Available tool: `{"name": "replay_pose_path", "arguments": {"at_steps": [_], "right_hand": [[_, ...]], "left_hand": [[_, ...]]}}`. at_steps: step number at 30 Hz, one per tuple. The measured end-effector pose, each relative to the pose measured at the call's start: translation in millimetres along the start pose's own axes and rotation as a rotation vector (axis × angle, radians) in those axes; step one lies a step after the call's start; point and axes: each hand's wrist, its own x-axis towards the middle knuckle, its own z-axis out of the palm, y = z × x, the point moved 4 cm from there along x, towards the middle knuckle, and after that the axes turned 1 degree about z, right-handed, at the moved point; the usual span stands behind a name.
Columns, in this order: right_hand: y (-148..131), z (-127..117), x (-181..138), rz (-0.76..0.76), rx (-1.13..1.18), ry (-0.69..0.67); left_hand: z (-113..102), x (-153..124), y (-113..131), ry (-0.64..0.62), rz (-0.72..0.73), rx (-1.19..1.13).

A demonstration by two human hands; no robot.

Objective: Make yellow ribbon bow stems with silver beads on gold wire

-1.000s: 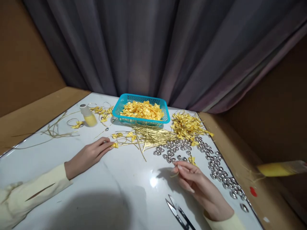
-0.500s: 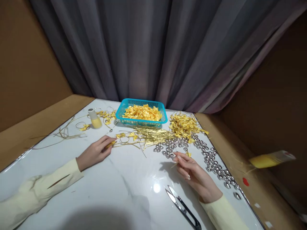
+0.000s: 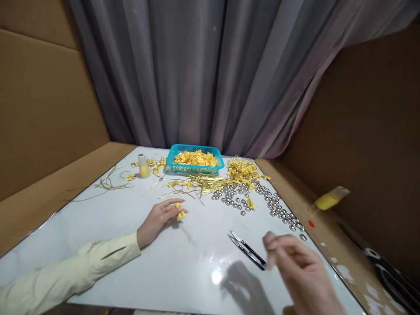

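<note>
My left hand [image 3: 161, 218] is over the middle of the table, its fingers closed round a small yellow ribbon bow [image 3: 181, 215]. Part of the bow is hidden by the fingers. At the lower right, my right hand [image 3: 292, 262] is raised above the table, blurred, with thumb and fingers pinched together. Whatever it may hold I cannot make out. Black-handled thread snips [image 3: 246, 250] lie just left of it, blades towards the back. Beyond both hands are a pile of gold twist ties [image 3: 210, 183] and scattered silver bells [image 3: 278, 208].
A turquoise basket [image 3: 195, 169] of yellow bows stands at the back. Right of it is a heap of gold-tied bows [image 3: 242, 170]. A glue bottle [image 3: 143, 167] stands at back left near loose ties [image 3: 113, 183]. Another yellow bottle [image 3: 331, 198] lies beyond the right edge.
My left hand has come right and nearer, carrying the yellow bow. My right hand has lifted away from the bells, towards me and to the right. The camera view has shifted too.
</note>
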Motion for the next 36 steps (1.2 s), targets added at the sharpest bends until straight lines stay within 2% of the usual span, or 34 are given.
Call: {"name": "replay_pose_path", "arguments": {"at_steps": [3, 4, 7, 10, 15, 22, 27, 31, 36], "right_hand": [[37.7, 42.6, -1.9, 0.19, -0.051, -0.143], [48.7, 55.2, 1.1, 0.22, -0.044, -0.144], [71.0, 83.0, 11.0, 0.213, -0.031, -0.047], [78.4, 97.8, 15.4, 0.132, -0.049, -0.014], [81.3, 100.1, 15.4, 0.131, -0.04, -0.022], [80.1, 101.8, 17.1, 0.086, -0.117, -0.041], [81.1, 100.0, 17.4, 0.116, -0.14, -0.034], [85.2, 93.6, 15.0, 0.188, -0.148, 0.009], [84.0, 91.3, 13.2, 0.199, -0.179, 0.025]], "left_hand": [[11.2, -4.0, -7.8, -0.062, -0.061, -0.082], [14.2, -4.7, -9.3, -0.072, -0.065, -0.11], [21.4, -6.1, -11.5, -0.07, -0.064, -0.179], [27.8, -7.0, -11.6, -0.08, -0.069, -0.27], [35.3, -7.5, -12.4, -0.135, -0.094, -0.381], [39.1, -6.8, -20.7, -0.145, -0.062, -0.298], [41.0, -7.4, -21.2, -0.242, -0.036, -0.196], [39.3, -5.2, -19.2, -0.296, -0.093, -0.187], [44.1, -6.4, -19.8, -0.498, -0.145, -0.106]]}}
